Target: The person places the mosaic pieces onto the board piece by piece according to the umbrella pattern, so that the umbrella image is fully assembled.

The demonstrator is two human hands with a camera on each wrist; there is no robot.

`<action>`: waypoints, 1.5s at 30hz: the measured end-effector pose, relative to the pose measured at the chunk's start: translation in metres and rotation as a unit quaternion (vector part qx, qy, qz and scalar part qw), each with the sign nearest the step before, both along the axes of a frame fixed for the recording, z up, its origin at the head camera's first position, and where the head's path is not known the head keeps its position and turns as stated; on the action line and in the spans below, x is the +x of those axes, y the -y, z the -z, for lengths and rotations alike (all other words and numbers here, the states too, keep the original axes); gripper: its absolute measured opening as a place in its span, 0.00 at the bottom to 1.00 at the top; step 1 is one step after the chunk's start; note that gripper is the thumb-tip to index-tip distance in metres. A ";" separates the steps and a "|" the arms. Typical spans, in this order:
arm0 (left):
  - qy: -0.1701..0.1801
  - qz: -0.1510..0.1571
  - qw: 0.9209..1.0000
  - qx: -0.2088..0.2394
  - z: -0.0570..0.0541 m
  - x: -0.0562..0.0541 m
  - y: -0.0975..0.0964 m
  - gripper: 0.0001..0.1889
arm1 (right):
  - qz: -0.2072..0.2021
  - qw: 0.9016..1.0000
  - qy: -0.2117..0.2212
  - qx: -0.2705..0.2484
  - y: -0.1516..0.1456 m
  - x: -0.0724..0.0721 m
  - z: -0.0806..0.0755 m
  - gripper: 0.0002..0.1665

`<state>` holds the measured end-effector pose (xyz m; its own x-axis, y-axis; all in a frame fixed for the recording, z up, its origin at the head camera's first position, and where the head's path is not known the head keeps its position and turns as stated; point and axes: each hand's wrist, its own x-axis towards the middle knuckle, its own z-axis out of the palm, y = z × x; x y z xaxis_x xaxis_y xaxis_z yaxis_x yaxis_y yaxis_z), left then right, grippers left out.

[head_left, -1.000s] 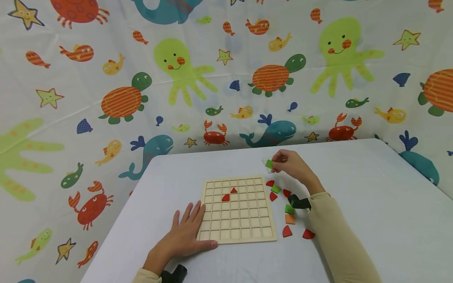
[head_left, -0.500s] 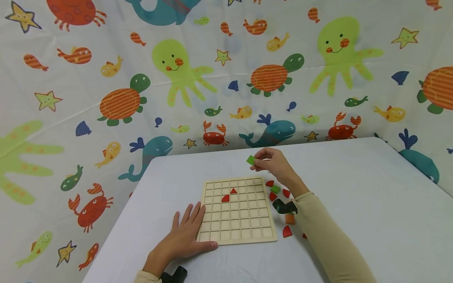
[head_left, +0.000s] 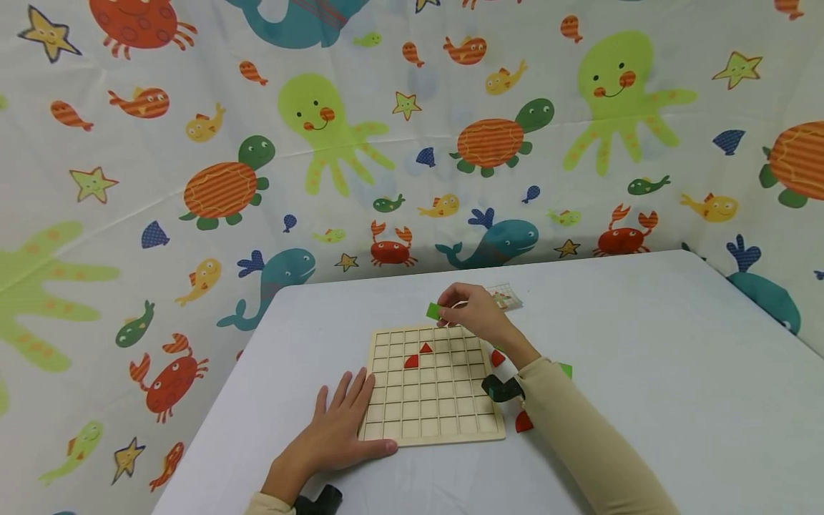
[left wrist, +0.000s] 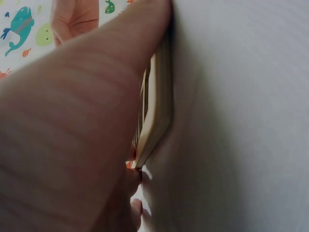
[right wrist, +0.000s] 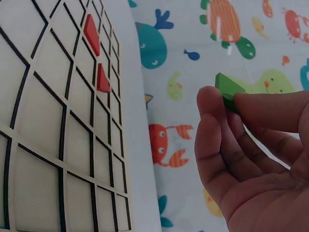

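My right hand (head_left: 475,313) pinches a green square tile (head_left: 433,311) between thumb and fingertips, above the far edge of a wooden grid board (head_left: 428,409). Close up in the right wrist view, the green tile (right wrist: 228,88) is held clear of the board. Two red pieces sit in board cells: a triangle (head_left: 426,348) and a quarter circle (head_left: 412,362). My left hand (head_left: 337,430) rests at the board's near left corner with fingers spread, touching its edge. In the left wrist view that hand (left wrist: 72,130) covers much of the board's rim (left wrist: 164,96).
A printed card (head_left: 508,296) lies behind my right hand. Right of the board are loose tiles, partly hidden by the sleeve (head_left: 579,429): a red one (head_left: 498,357), a green one (head_left: 566,370) and a red quarter circle (head_left: 524,422). A sea-animal cloth (head_left: 399,157) hangs behind the table.
My right hand has carried the green tile leftward from beside the card to the board's far edge, uncovering the card. The left hand has stayed in place.
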<state>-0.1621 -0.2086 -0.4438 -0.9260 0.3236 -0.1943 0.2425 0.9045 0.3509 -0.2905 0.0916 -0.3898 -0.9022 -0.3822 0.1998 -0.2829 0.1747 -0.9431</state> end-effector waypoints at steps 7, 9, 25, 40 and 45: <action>-0.002 -0.002 1.000 -0.001 0.000 0.000 0.000 0.67 | -0.049 0.991 -0.051 0.112 0.010 0.001 0.011 0.02; -0.002 -0.004 1.000 0.000 -0.001 0.001 -0.001 0.67 | -0.056 0.986 -0.064 0.147 0.012 0.000 0.014 0.02; 0.002 0.001 1.000 0.004 -0.004 0.001 -0.002 0.66 | -0.115 0.955 -0.129 0.240 0.023 -0.001 0.028 0.02; 0.003 0.000 1.000 0.007 -0.004 0.002 -0.002 0.66 | -0.115 0.935 -0.122 0.312 0.034 0.006 0.030 0.07; 0.003 -0.001 1.000 0.007 -0.004 0.003 -0.002 0.66 | -0.111 0.927 -0.130 0.335 0.036 0.009 0.027 0.07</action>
<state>-0.1588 -0.2065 -0.4397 -0.9255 0.3250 -0.1945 0.2395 0.8999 0.3644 -0.2812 0.0554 -0.4166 -0.7405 -0.6702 0.0506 -0.5850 0.6057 -0.5394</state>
